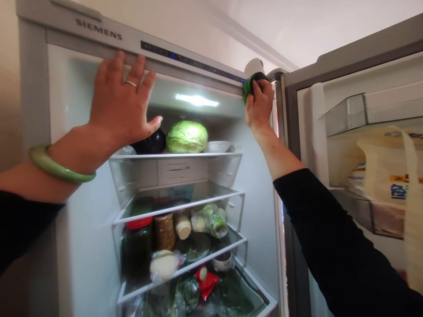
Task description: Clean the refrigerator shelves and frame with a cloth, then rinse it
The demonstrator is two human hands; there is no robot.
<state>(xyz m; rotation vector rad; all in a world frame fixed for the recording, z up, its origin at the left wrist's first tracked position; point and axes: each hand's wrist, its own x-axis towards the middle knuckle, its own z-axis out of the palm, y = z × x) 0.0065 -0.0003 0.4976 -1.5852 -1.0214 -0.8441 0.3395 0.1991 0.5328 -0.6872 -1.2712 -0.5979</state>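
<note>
An open fridge with a control strip along its top edge fills the view. My left hand, wearing a ring and with a green bangle at the wrist, lies spread with its fingertips against the front of the top frame. At the upper right corner, my right hand grips a green and black scrubbing sponge, pressed to the right end of the strip. Part of the sponge is hidden behind the fingers.
A cabbage sits on the top shelf beside a dark round item and a white dish. Lower down stand a red-lidded jar and wrapped vegetables. The door stands open at right, a plastic bag on its racks.
</note>
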